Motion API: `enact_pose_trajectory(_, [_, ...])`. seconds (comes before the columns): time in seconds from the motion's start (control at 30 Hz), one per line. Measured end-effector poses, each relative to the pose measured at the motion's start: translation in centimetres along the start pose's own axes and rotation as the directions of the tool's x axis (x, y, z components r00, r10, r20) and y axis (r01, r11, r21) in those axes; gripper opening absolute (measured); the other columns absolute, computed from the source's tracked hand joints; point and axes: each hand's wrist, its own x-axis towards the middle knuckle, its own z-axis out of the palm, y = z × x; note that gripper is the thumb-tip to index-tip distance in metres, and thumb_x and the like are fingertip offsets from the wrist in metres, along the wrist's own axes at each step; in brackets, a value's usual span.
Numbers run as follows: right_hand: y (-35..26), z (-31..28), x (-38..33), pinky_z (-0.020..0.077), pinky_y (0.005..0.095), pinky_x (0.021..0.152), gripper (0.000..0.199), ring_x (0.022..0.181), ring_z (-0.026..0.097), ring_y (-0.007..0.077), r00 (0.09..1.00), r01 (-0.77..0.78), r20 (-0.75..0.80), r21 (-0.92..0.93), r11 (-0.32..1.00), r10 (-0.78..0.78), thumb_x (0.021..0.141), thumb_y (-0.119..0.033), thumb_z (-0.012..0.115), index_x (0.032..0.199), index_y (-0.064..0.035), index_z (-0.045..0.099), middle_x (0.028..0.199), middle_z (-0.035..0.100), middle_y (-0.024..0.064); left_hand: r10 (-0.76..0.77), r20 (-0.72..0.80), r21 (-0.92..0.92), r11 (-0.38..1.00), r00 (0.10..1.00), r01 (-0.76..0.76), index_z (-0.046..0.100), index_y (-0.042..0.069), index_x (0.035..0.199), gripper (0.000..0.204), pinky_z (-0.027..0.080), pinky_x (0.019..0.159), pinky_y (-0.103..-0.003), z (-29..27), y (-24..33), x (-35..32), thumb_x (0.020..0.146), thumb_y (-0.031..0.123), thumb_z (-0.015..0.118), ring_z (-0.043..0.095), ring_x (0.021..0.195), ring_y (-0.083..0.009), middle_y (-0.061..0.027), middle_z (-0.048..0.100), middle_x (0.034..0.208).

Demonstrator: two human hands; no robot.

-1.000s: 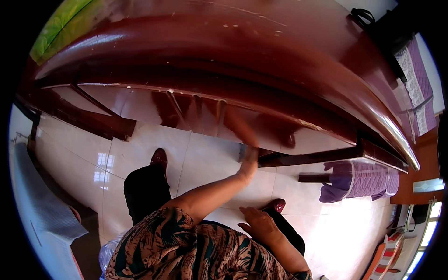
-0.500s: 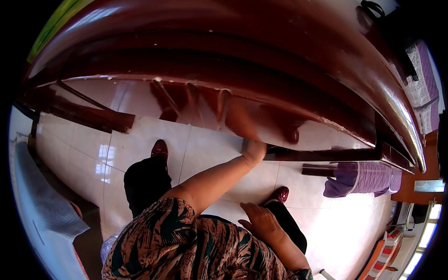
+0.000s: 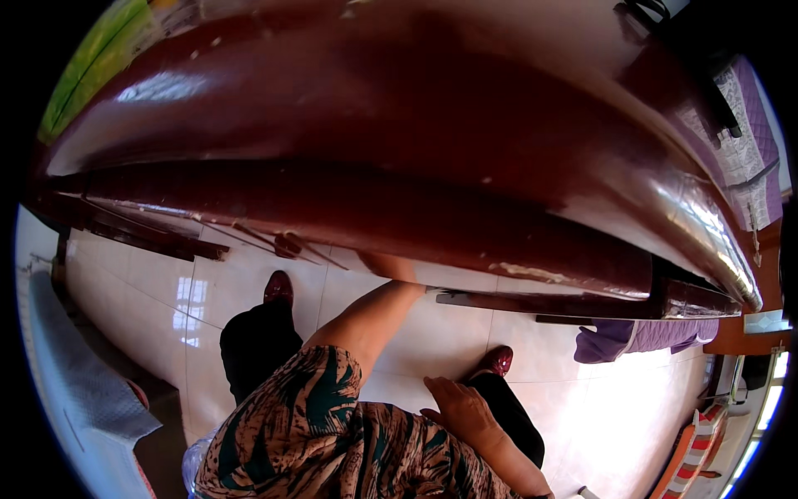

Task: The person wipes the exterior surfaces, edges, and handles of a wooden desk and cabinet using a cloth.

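- Against the earlier frames, the glossy dark-red wooden desk (image 3: 399,125) fills more of the upper frame, and its rounded edge now hides more of the left hand (image 3: 389,266).
- The left hand reaches under the desk edge at centre; its fingers are hidden, so I cannot tell their state.
- The right hand (image 3: 461,412) rests on the dark-trousered thigh at lower centre, fingers loosely spread.
- Shiny pale tiled floor (image 3: 166,283) lies below.

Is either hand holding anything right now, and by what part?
It cannot be told for the left hand: it reaches under the dark red table's edge, fingers hidden. The right hand holds nothing, resting flat on the person's own thigh.
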Motion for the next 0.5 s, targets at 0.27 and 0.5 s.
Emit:
enact_pose_trajectory(0.27, [0.4,0.0,0.0,0.0507,0.0396,0.084,0.057,0.096,0.064,0.0309,1.000,-0.022,-0.012,0.034,0.999,0.022,0.081,-0.029,0.072,0.129,-0.0061,0.051,0.114,0.061,0.0137,-0.425,0.246,-0.255,0.839,0.871,0.481,0.049,0.000,0.128,0.049,0.036,0.100,-0.034,2.1,-0.7,-4.6,0.098,0.039,0.045,0.046,0.118,-0.0229,-0.0091,0.053,0.126])
enact_pose_trajectory(0.5, [0.6,1.1,-0.1,0.0510,0.0407,0.078,0.058,0.093,0.065,0.0294,0.996,0.024,-0.082,0.016,1.000,-0.022,0.078,-0.028,0.073,0.126,-0.0055,0.051,0.109,0.061,0.0133,-0.220,0.338,-0.428,0.830,0.915,0.357,0.044,-0.001,0.137,0.051,0.031,0.106,-0.031,2.8,1.8,-8.9,0.101,0.035,0.042,0.041,0.125,-0.0198,-0.0088,0.048,0.136])
